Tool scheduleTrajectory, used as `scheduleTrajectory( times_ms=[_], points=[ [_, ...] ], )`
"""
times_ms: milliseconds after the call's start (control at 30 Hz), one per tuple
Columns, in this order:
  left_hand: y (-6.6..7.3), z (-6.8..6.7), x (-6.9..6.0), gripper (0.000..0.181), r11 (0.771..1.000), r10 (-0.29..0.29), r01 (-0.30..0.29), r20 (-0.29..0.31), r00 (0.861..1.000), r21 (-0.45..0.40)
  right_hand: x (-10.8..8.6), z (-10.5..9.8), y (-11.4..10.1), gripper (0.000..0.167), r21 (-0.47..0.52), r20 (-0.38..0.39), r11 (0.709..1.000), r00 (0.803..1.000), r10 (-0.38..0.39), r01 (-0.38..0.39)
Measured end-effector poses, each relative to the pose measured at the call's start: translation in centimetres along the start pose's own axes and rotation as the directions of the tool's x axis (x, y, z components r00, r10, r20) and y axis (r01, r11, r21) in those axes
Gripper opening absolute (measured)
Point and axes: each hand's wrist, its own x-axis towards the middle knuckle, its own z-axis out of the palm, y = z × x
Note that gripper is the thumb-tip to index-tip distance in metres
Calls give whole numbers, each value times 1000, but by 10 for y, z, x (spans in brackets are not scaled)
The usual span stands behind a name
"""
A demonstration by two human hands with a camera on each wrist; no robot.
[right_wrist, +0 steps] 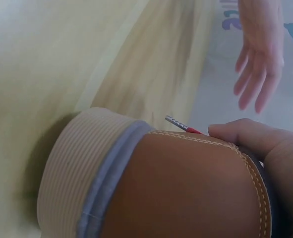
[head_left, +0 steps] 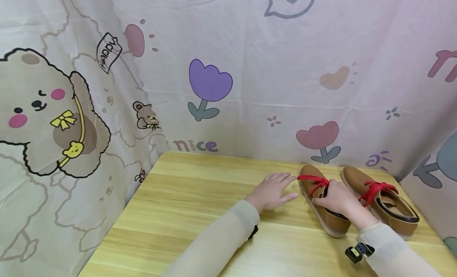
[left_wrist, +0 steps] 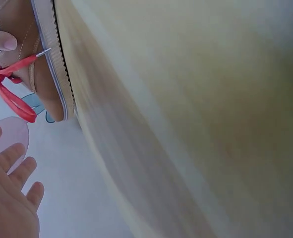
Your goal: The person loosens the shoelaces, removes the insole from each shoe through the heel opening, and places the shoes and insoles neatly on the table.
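A brown shoe (head_left: 337, 228) with a pale ridged sole stands on the wooden table, toe toward the back. Over its opening, my right hand (head_left: 338, 198) grips the upper just behind the red shoelace bow (head_left: 319, 183). In the left wrist view one loop of the red bow (left_wrist: 15, 101) hangs out, and a lace end has a metal tip. My left hand (head_left: 270, 191) hovers left of the shoe with fingers spread, holding nothing; the left wrist view shows it apart from the loop. The right wrist view shows the heel (right_wrist: 186, 183) up close; most right-hand fingers are hidden there.
A matching brown shoe (head_left: 357, 177) with a tied red bow stands right beside the first, near the table's right edge. Printed curtains (head_left: 250, 70) hang behind and at both sides of the wooden table (head_left: 200, 181).
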Motion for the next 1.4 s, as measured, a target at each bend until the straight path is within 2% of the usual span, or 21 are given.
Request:
scheduleTrajectory(
  times_ms=[200,567,800,1100,1400],
  points=[
    [8,8,7,71,999,-29,28,-21,999,-43,-8,1,-6,87,3,6,1000,1000,-15,15],
    [13,12,16,67,994,-106,106,-9,994,7,-19,8,-21,89,-9,-1,991,991,-132,132],
    [13,14,19,62,994,-107,106,4,994,27,-28,9,-30,90,19,28,979,979,-201,201],
    [7,16,18,56,994,-111,110,55,992,23,-30,11,-36,91,35,61,966,965,-256,254],
    [3,14,14,56,991,-131,127,120,984,45,-29,10,-38,92,52,82,957,954,-289,285]
  ],
)
